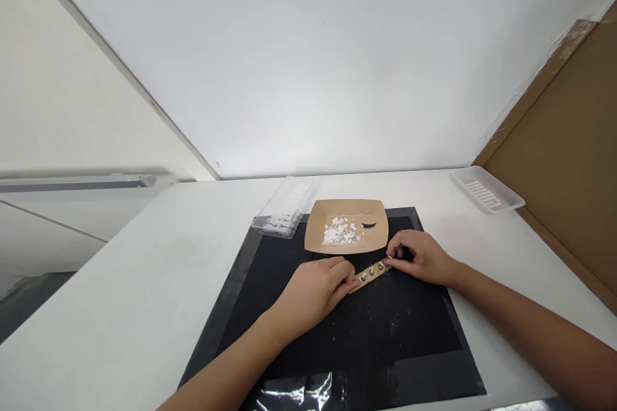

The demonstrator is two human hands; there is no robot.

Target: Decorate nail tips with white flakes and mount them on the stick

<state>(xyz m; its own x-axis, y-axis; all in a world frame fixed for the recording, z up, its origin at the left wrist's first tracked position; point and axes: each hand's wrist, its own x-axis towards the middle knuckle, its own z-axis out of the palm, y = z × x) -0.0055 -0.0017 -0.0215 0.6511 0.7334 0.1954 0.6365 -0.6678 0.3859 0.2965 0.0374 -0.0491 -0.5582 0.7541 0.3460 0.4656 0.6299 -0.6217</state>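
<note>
Over black matting [376, 334], the left hand [322, 279] pinches a strip [367, 275], seemingly steadying it; at two o'clock, right hand [417, 258] pinches a white sliver [389, 257].

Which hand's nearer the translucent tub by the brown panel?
Right. The right hand is in front and left of the translucent tub; the left hand is farther left.

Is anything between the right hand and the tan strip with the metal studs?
Nothing visible. The right hand's fingertips are at the right end of the tan strip, and the left hand is at its other end. The brown tray lies beyond, not between them.
</note>
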